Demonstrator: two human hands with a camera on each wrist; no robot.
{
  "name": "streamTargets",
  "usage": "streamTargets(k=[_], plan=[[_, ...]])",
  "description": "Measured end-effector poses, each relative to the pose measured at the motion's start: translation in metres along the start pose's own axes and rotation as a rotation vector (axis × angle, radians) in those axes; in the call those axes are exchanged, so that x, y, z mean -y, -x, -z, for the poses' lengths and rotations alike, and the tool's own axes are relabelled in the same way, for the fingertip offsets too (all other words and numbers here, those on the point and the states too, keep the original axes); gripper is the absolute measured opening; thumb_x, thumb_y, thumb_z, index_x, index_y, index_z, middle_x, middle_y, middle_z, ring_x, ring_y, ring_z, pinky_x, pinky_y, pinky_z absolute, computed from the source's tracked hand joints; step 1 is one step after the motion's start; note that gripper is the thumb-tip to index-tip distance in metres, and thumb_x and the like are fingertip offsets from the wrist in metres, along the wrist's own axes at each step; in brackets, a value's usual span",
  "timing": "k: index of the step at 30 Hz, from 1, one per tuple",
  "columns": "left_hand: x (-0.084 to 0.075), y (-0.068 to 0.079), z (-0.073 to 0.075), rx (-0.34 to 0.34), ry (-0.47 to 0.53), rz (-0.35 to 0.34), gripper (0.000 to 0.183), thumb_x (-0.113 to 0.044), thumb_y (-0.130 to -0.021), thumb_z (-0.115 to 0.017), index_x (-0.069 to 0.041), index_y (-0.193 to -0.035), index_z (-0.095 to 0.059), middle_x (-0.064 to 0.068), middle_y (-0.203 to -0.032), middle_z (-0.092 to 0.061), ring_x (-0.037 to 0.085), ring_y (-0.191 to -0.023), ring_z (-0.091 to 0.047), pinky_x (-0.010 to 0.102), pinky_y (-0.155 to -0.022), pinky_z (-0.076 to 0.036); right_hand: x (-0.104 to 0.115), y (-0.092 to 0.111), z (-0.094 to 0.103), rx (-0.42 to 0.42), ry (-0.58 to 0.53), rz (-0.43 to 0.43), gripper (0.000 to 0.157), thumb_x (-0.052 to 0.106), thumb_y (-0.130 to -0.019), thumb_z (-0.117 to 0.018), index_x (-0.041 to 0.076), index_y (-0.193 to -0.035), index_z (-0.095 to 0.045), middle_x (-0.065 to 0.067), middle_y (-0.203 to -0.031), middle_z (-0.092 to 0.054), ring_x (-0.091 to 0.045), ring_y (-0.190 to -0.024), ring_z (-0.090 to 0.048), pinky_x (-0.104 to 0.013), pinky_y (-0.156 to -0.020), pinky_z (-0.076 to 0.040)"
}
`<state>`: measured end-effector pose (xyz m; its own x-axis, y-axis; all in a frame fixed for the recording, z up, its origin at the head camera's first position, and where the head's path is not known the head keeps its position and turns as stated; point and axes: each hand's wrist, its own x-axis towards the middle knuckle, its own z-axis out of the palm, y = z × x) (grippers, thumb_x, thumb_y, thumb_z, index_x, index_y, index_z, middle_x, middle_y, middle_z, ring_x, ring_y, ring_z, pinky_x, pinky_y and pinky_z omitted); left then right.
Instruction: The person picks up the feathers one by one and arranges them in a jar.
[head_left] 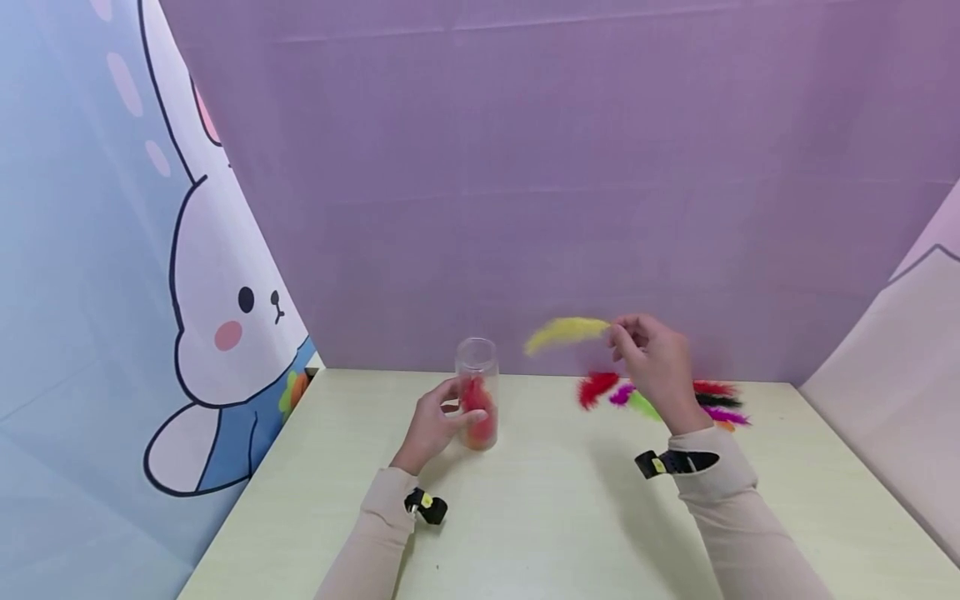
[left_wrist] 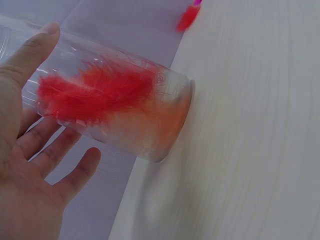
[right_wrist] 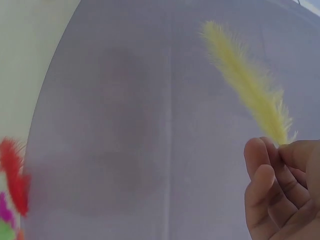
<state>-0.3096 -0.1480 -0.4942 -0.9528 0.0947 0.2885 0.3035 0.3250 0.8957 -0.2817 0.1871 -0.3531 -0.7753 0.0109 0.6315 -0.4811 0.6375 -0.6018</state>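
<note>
A clear cylindrical jar [head_left: 477,354] stands upright on the table, with red and orange feathers [left_wrist: 100,92] inside its lower part. My left hand [head_left: 435,423] holds the jar from the left, thumb on the near side and fingers around the back. Up in the air to the right of the jar, my right hand [head_left: 654,362] pinches a yellow feather [head_left: 567,332] by one end between thumb and fingertips. The feather's free tip points left, above the jar's right side and apart from it. In the right wrist view the yellow feather [right_wrist: 247,90] shows its whole length.
Behind and under my right hand lie loose feathers: a red feather [head_left: 597,389], a lime green feather [head_left: 643,405], a black feather [head_left: 717,401] and several others. A purple cloth [head_left: 525,208] rises at the table's back edge. A rabbit-print cloth [head_left: 217,333] hangs at the left.
</note>
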Motion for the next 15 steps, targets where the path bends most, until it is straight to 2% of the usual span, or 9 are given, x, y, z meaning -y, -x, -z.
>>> streamTargets(k=[8,15], plan=[[0.0,0.0,0.0,-0.007,-0.008,-0.021,0.061,-0.033,-0.078,-0.09,-0.019,-0.133,-0.066,0.002,-0.123,-0.072,0.024,-0.116,-0.066,0.044,-0.1,-0.058,0.024,-0.009,-0.01,0.0,-0.013,0.039,0.016,0.017,-0.103,-0.061,0.004,-0.1,-0.07,-0.012,-0.083,-0.074,-0.025,-0.069,-0.069,-0.017,-0.053,-0.048],[-0.001,-0.001,0.0,-0.012,0.008,-0.013,0.061,-0.031,-0.077,-0.09,-0.019,-0.133,-0.067,0.003,-0.122,-0.073,0.025,-0.116,-0.065,0.048,-0.101,-0.057,0.035,-0.016,-0.018,0.003,-0.005,0.076,0.014,0.016,-0.102,-0.063,0.004,-0.101,-0.07,-0.013,-0.082,-0.074,-0.021,-0.066,-0.069,-0.016,-0.054,-0.049]])
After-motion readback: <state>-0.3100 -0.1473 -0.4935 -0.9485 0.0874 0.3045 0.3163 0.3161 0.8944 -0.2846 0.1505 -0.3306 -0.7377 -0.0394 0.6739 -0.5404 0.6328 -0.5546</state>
